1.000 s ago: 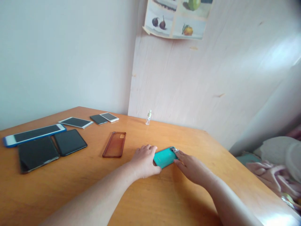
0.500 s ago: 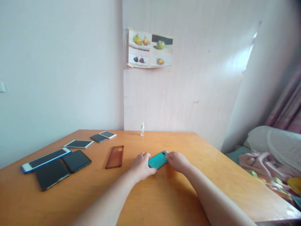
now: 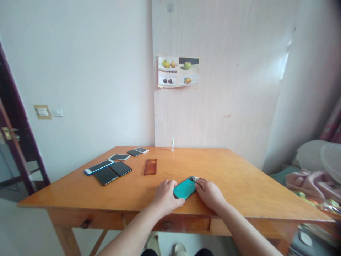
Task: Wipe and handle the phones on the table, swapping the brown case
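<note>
You grip a teal, rounded-rectangular, smooth-backed phone (image 3: 184, 188) between your hands at a varnished orange-brown wooden table (image 3: 226, 167), its front edge close on your side. Your left hand (image 3: 167, 196) clasps the nearer end, thumb and fingers on opposite edges; your right hand (image 3: 210, 193) has its fingers closed over a small, whitish, crumpled wad (image 3: 196, 179), its material too small to tell, at the far end. Should your right hand push harder than your left hand holds, the smooth phone could swivel or skid, perhaps toward that front edge. It shows its back, with the dark camera block pointing away and to your right; its long axis slants from your left palm to your right fingertips. Beyond your left hand lies a translucent reddish-brown phone case (image 3: 150, 167).
</note>
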